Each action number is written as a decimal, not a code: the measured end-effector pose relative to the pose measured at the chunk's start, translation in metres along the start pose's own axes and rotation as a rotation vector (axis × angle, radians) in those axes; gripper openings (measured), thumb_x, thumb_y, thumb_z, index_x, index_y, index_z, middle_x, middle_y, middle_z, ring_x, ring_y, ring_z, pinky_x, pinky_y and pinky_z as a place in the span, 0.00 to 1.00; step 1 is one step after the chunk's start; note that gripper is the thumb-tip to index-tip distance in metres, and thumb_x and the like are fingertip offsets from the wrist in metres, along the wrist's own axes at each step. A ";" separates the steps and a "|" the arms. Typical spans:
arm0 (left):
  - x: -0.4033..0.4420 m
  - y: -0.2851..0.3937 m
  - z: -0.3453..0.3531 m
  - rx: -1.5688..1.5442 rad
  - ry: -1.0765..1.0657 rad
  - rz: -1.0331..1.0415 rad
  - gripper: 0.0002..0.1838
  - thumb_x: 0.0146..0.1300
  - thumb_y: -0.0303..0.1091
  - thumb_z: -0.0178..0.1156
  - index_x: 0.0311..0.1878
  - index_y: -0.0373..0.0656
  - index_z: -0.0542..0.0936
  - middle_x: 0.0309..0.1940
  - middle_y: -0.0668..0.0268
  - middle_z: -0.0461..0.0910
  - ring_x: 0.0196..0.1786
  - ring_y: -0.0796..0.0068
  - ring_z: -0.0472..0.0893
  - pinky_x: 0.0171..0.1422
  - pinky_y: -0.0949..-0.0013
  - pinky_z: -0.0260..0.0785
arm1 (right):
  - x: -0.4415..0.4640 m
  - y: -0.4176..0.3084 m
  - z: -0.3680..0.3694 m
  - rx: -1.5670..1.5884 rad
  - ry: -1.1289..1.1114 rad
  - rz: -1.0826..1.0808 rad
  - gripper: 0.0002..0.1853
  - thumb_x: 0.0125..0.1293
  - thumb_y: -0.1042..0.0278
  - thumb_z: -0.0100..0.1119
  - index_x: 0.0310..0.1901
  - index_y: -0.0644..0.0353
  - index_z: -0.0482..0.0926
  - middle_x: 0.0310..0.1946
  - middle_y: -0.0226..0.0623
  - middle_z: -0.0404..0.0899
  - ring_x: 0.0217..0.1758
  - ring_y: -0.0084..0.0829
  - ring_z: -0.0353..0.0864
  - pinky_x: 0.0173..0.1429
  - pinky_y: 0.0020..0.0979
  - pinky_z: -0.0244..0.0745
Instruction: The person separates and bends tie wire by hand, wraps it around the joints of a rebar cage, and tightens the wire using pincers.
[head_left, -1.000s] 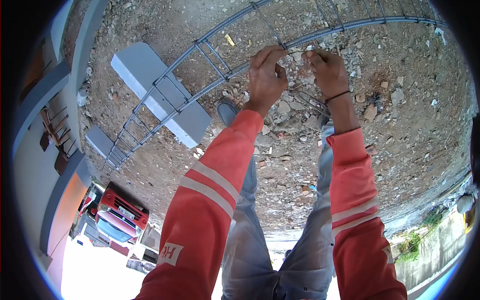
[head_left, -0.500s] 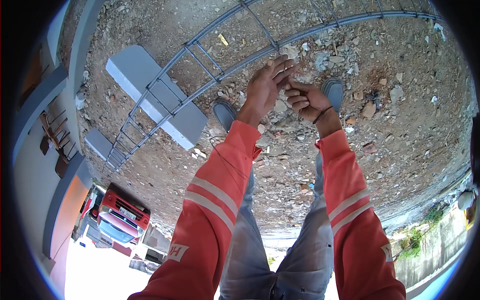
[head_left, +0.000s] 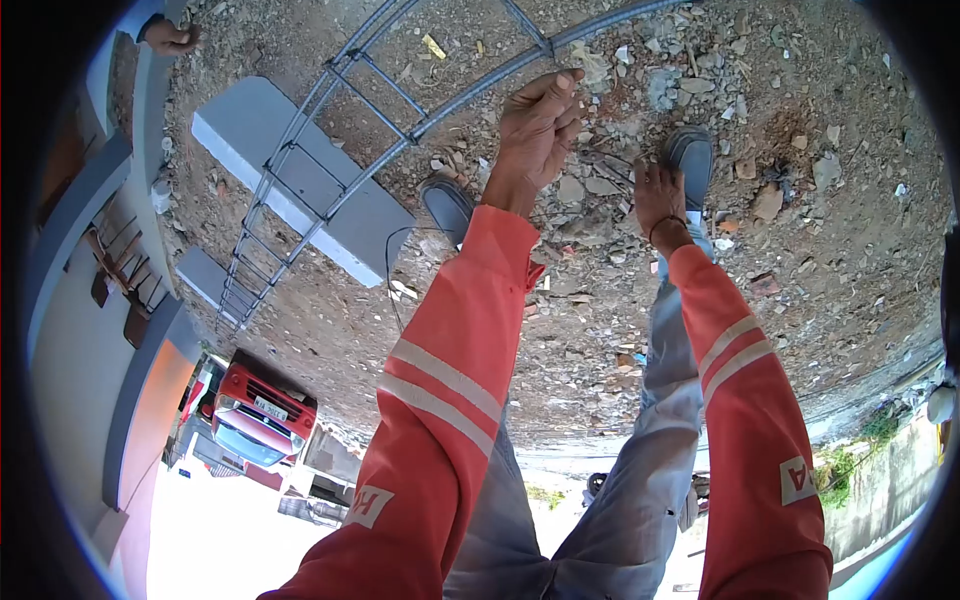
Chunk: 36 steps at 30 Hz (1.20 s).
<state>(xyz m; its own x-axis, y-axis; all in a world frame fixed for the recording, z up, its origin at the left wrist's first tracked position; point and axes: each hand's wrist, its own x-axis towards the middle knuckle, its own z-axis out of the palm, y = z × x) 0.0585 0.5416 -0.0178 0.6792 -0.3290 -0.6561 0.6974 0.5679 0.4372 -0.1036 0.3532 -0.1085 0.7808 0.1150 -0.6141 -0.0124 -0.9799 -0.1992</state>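
In the head view, the steel bar cage (head_left: 412, 138) runs diagonally, low at the left and rising to the right, with part of it over a grey block (head_left: 370, 220). Its near bar lies just beyond the left hand (head_left: 540, 130), which is much the nearer of the two. That grip is bent inward, thumb close to forefinger; whether it pinches anything is too small to tell. A thin dark wire (head_left: 388, 262) loops beside the left sleeve. The right hand (head_left: 660, 195) hangs lower, fingers downward beside the right shoe (head_left: 690, 158) (its grip is hard to read, perhaps near some thin strands). Another person's hand (head_left: 170, 37) shows at upper left.
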 end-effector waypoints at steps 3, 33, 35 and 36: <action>-0.012 -0.003 0.026 0.084 0.248 0.074 0.17 0.66 0.41 0.66 0.49 0.36 0.81 0.19 0.82 0.60 0.20 0.89 0.55 0.22 0.79 0.48 | 0.004 -0.001 0.003 -0.014 0.042 0.044 0.10 0.64 0.73 0.52 0.47 0.60 0.73 0.43 0.42 0.79 0.52 0.42 0.80 0.59 0.50 0.66; -0.035 -0.018 0.083 -0.095 0.691 0.094 0.17 0.67 0.42 0.64 0.28 0.40 0.78 0.19 0.67 0.74 0.17 0.76 0.76 0.20 0.70 0.76 | 0.004 -0.012 -0.250 0.226 0.145 -0.212 0.32 0.57 0.85 0.45 0.66 0.55 0.68 0.53 0.48 0.74 0.50 0.56 0.78 0.54 0.52 0.75; -0.035 -0.018 0.084 -0.099 0.693 0.101 0.17 0.67 0.42 0.64 0.28 0.40 0.78 0.19 0.67 0.74 0.17 0.75 0.76 0.21 0.71 0.75 | 0.002 -0.015 -0.257 0.194 0.124 -0.186 0.29 0.58 0.85 0.46 0.63 0.56 0.70 0.53 0.47 0.74 0.49 0.56 0.79 0.53 0.52 0.76; -0.036 -0.018 0.084 -0.071 0.692 0.098 0.16 0.67 0.42 0.64 0.28 0.40 0.79 0.19 0.67 0.75 0.19 0.75 0.77 0.23 0.71 0.75 | 0.001 -0.016 -0.260 0.161 0.101 -0.161 0.26 0.58 0.84 0.47 0.60 0.57 0.71 0.53 0.47 0.74 0.48 0.56 0.80 0.51 0.52 0.76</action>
<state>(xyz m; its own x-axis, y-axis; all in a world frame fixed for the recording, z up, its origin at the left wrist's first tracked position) 0.0409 0.4799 0.0497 0.4202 0.2682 -0.8669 0.6079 0.6261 0.4883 0.0595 0.3268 0.0925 0.8391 0.2431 -0.4866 0.0243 -0.9104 -0.4130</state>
